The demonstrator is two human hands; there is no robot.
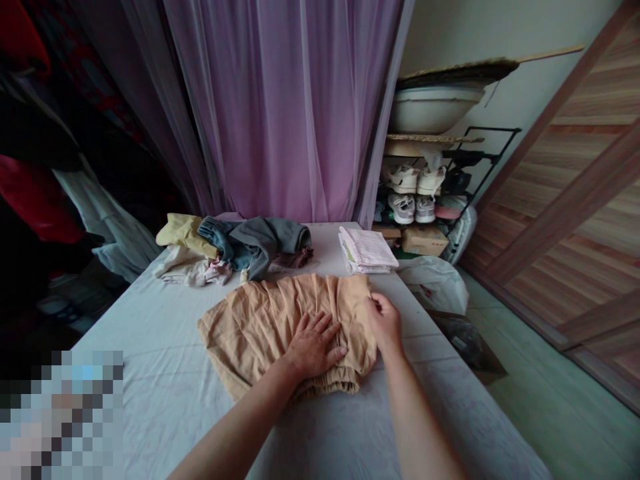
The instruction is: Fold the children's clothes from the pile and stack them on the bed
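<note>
A tan cloth garment [270, 313] lies wrinkled across the table, with a gathered elastic edge toward me. I cannot tell whether it is shorts, trousers or a skirt. My left hand [315, 347] rests flat on its middle, fingers spread, holding nothing. At the garment's far right corner, my right hand [384, 321] is closed on the edge, pinching the fabric between thumb and fingers. Just beyond that hand sits a folded pink-and-white stack of cloth [370, 250]. Behind the garment, a loose heap includes a grey-blue garment [265, 240] and a yellow one [185, 232].
A light sheet covers the table [150, 360]. Purple curtains [280, 120] hang behind it. To the right stand a rack with shoes [403, 208], a large white basin [433, 110], a plastic bag [440, 283] and a wooden door [575, 213]. Clothes hang at left; the lower-left corner is pixelated.
</note>
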